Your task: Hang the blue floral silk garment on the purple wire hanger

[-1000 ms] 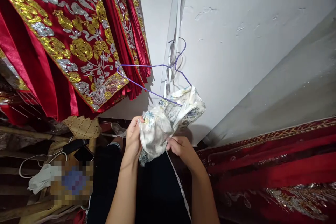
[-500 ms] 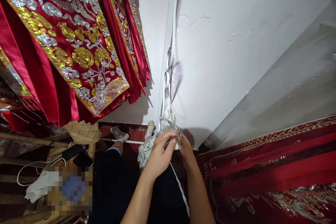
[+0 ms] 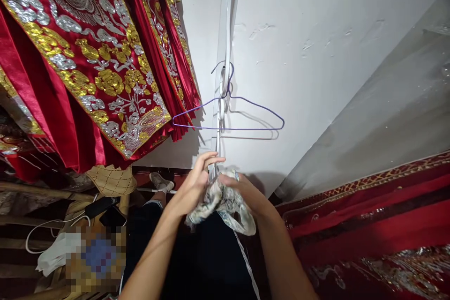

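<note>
A crumpled piece of white cloth with a blue-green pattern (image 3: 228, 204) is bunched between my hands, low in front of my body. My right hand (image 3: 248, 194) has its fingers curled onto the cloth's upper right side. Beside the left part of the bundle, my left hand (image 3: 193, 185) has its fingers stretched out toward the right; its palm side is close to the cloth and partly hidden. Above both hands, a purple wire hanger (image 3: 253, 128) hangs bare from the white looped strip on the wall. A white cord (image 3: 246, 260) trails downward below the cloth.
Red garments with gold and silver embroidery (image 3: 108, 79) hang at left. Below them is a wooden seat or rack (image 3: 75, 206) with a phone (image 3: 112, 216), a white cable and blurred items. The white looped strip (image 3: 228, 14) runs down the wall. More red embroidered cloth (image 3: 386, 234) is at right.
The hanger was swinging, blurred and narrow; now it faces front. My hands have moved apart, the left fingers straightening. The cloth has come down and loosened into loops.
</note>
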